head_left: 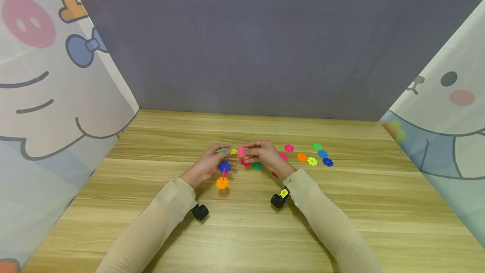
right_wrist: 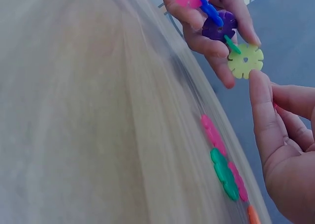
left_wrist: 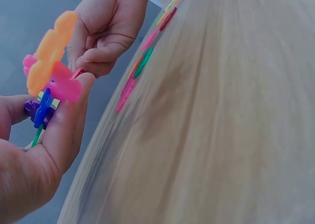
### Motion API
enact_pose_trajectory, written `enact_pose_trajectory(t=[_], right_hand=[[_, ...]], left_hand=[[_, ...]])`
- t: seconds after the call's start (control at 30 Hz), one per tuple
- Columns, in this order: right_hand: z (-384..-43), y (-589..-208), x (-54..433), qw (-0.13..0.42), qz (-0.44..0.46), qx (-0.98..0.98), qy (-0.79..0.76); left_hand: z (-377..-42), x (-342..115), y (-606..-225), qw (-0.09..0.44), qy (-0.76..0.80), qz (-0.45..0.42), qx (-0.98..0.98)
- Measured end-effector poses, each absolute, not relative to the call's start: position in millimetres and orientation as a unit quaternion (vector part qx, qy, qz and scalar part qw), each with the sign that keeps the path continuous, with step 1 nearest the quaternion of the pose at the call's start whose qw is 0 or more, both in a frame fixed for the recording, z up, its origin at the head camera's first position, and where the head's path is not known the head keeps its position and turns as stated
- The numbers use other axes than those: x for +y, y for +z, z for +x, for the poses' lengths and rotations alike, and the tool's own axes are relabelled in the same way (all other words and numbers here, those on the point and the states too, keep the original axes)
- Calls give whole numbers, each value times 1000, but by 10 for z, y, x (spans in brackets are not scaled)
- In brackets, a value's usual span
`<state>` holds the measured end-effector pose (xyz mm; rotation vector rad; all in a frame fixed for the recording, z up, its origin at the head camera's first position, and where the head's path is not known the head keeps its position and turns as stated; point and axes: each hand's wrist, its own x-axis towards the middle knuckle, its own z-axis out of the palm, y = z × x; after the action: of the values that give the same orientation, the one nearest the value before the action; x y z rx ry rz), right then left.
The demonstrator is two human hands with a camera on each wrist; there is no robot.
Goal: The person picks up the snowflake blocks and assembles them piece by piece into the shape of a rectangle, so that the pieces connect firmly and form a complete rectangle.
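My left hand [head_left: 206, 163] grips a chain of notched plastic flower discs slotted together. From its lower end hangs an orange disc [head_left: 222, 183], joined through a pink one to a blue disc [head_left: 225, 167]. The right wrist view shows a purple disc [right_wrist: 219, 28], a green disc [right_wrist: 232, 44] seen edge-on and a yellow disc [right_wrist: 246, 62] at the chain's other end. Between thumb and fingers, my right hand [head_left: 263, 153] pinches a pink disc [head_left: 241, 151] close beside the yellow one. Whether those two touch is hidden by the fingertips.
Loose discs lie on the wooden table [head_left: 242, 231], among them a dark green disc [head_left: 257, 166] under my right hand. Further right are an orange disc [head_left: 302, 157], a yellow-green disc [head_left: 312, 161] and a dark blue disc [head_left: 328, 162]. A grey panel [head_left: 242, 45] stands behind.
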<state>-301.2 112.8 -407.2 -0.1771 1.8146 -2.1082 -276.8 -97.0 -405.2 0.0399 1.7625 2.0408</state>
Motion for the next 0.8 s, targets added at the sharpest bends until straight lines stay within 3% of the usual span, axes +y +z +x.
enact_pose_trajectory(t=[0.8], right_hand=[[-2955, -4058, 1044, 163, -71, 644, -745]], left_hand=[[-2717, -955, -3998, 224, 719, 26, 658]])
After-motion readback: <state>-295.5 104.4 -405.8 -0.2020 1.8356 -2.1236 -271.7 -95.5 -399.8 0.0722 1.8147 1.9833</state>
